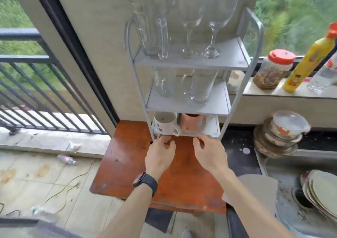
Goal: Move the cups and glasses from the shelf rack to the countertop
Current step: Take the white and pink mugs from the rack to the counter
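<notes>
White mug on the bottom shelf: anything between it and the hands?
Nothing visible. The white mug stands at the shelf's open front, just beyond the left hand; the rack's front post skirts its left edge.

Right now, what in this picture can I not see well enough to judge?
Head view only.
- Wine glasses: upper bowls blurred against the wall.
- Middle-shelf glasses: clear walls overlap; count unsure.
- Pink cup: rim partly hidden by the rack shelf above.
- Mug print: too small, partly behind a rack leg.
- Left hand: fingertips motion-blurred; contact with the Mug handle unclear.
</notes>
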`<state>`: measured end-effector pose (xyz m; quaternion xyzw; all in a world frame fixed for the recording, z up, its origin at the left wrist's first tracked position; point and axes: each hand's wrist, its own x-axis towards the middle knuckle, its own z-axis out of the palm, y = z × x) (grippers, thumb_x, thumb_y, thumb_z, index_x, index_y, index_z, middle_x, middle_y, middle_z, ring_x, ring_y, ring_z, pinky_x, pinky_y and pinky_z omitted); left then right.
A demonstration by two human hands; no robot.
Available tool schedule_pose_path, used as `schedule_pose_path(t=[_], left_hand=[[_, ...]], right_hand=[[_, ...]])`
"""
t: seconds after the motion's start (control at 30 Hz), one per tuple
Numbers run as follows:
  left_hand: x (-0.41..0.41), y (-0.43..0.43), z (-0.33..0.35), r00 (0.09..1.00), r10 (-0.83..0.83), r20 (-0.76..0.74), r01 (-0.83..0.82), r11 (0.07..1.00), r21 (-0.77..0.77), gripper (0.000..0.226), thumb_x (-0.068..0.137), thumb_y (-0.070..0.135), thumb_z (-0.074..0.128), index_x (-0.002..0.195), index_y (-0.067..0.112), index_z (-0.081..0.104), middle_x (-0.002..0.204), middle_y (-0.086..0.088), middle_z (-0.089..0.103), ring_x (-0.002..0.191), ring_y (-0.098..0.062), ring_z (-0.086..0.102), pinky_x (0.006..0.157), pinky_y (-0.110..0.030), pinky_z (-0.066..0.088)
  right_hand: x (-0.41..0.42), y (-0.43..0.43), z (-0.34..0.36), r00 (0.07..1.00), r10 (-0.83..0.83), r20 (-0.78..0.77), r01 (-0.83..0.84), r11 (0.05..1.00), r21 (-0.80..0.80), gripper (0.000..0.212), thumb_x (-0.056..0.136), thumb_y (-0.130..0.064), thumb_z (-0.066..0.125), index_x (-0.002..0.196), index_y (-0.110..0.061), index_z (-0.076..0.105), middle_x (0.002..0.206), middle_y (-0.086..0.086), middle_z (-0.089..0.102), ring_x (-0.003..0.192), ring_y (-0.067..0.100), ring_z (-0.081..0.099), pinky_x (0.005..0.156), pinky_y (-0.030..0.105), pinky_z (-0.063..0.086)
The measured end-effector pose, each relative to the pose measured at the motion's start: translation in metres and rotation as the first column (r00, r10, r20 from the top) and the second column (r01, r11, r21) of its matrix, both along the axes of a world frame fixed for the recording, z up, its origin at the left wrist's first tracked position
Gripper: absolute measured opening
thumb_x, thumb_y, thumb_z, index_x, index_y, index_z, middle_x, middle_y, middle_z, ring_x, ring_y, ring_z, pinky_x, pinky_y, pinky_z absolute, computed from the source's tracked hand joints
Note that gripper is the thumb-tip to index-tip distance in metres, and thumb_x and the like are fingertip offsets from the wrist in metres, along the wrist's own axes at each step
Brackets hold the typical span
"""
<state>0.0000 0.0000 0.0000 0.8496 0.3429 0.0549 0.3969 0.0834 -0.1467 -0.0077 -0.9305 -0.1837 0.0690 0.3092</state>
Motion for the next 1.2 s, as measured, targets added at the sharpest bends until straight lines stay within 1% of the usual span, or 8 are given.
schedule_pose_path(t=[0.13,0.33,0.47,0.7,0.8,0.9,1.07,1.2], left_hand=[[0.031,0.006,-0.007,0.994,0.100,0.052,-0.073,0.924,-0.376,0.034,0.099,0.038,0.055,0.128,0.025,0.064,0.115,0.007,0.065,0.107,-0.013,0.057,0.090,-0.029,0.044],[0.053,0.014,-0.015,0.985,0.158,0.067,-0.089,0.806,-0.585,0.009,0.098,0.038,0.058,0.103,0.037,0.065,0.112,0.000,0.071,0.105,-0.021,0.067,0.098,-0.043,0.053],[0.058,0.018,-0.012,0.977,0.195,0.087,-0.084,0.724,-0.684,0.011,0.100,0.037,0.054,0.104,0.033,0.063,0.112,-0.007,0.070,0.101,-0.021,0.067,0.093,-0.040,0.052],[0.048,0.017,-0.010,0.979,0.201,0.045,-0.103,0.670,-0.735,0.043,0.098,0.063,0.040,0.114,0.031,0.064,0.108,0.005,0.075,0.100,-0.017,0.068,0.094,-0.041,0.052],[0.044,0.018,-0.004,0.984,0.177,0.014,-0.108,0.659,-0.745,0.056,0.098,0.068,0.031,0.114,0.028,0.066,0.104,0.007,0.076,0.102,-0.017,0.068,0.098,-0.046,0.051],[0.045,0.023,-0.002,0.976,0.215,-0.047,-0.190,0.712,-0.676,0.064,0.096,0.071,0.026,0.113,0.024,0.065,0.099,0.005,0.075,0.098,-0.018,0.067,0.092,-0.044,0.051],[0.043,0.037,-0.007,0.973,0.221,-0.063,-0.225,0.859,-0.460,0.055,0.102,0.058,0.032,0.090,0.020,0.070,0.078,0.009,0.068,0.073,-0.010,0.058,0.061,-0.025,0.045],[0.042,0.035,-0.012,0.980,0.197,-0.032,-0.194,0.898,-0.394,0.048,0.104,0.054,0.032,0.094,0.021,0.067,0.072,0.012,0.066,0.068,-0.007,0.058,0.057,-0.023,0.045]], right_hand=[[0.019,0.030,0.007,0.963,-0.044,-0.265,0.092,0.981,0.170,0.034,0.105,-0.044,0.043,0.130,-0.035,0.063,0.123,-0.015,0.063,0.117,0.010,0.055,0.095,0.028,0.039],[0.045,0.073,0.001,0.810,-0.115,-0.575,0.376,0.853,0.360,0.028,0.103,-0.041,0.049,0.089,-0.021,0.062,0.102,0.015,0.071,0.101,0.035,0.067,0.088,0.044,0.053],[0.047,0.074,-0.003,0.748,-0.125,-0.652,0.456,0.811,0.367,0.042,0.102,-0.045,0.051,0.093,-0.007,0.066,0.107,0.018,0.073,0.102,0.031,0.067,0.095,0.046,0.052],[0.041,0.071,-0.004,0.692,-0.148,-0.707,0.535,0.763,0.363,0.050,0.095,-0.065,0.050,0.096,-0.017,0.064,0.078,0.001,0.061,0.074,0.019,0.056,0.071,0.035,0.048],[0.039,0.071,-0.001,0.664,-0.166,-0.729,0.564,0.751,0.343,0.054,0.095,-0.067,0.047,0.103,-0.017,0.065,0.087,-0.002,0.067,0.076,0.019,0.065,0.068,0.032,0.050],[0.038,0.069,-0.003,0.658,-0.185,-0.730,0.584,0.737,0.340,0.047,0.099,-0.062,0.044,0.109,-0.021,0.064,0.101,-0.006,0.074,0.079,0.017,0.075,0.065,0.029,0.054],[0.034,0.064,-0.011,0.680,-0.262,-0.685,0.578,0.766,0.281,0.056,0.095,-0.067,0.047,0.104,-0.015,0.067,0.078,0.003,0.065,0.073,0.019,0.062,0.074,0.035,0.059],[0.031,0.060,-0.012,0.729,-0.318,-0.606,0.557,0.790,0.256,0.060,0.096,-0.069,0.041,0.106,-0.015,0.064,0.079,0.004,0.064,0.074,0.019,0.064,0.079,0.039,0.062]])
